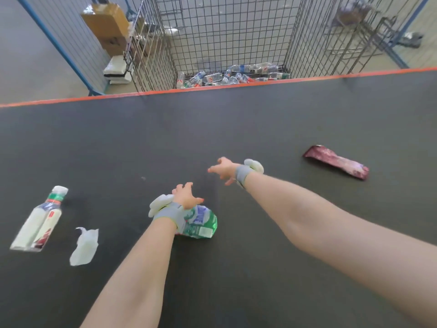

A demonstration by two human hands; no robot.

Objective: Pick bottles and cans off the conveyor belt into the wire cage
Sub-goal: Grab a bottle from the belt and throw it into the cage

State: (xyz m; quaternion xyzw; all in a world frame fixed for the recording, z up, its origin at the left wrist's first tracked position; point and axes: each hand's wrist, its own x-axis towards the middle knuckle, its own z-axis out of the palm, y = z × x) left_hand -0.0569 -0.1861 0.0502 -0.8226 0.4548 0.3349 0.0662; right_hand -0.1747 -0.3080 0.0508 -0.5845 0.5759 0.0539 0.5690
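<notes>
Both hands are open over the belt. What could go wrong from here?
The white bottle lies far left of both hands and may pass unpicked.
The left hand reaches beyond the crushed green pack, its wrist hiding part; a grab may miss.
The maroon pouch, right of the right hand, may wrongly be picked.

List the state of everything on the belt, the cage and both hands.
Left hand: open, fingers spread, holding nothing.
Right hand: open, fingers spread, holding nothing.
White plastic bottle with green-red label: lying on its side.
Crushed green-and-white container: lying flattened.
Maroon foil pouch: lying flat.
Crumpled white plastic scrap: lying flat.
Grey wire cage: clear bottles across its floor.
</notes>
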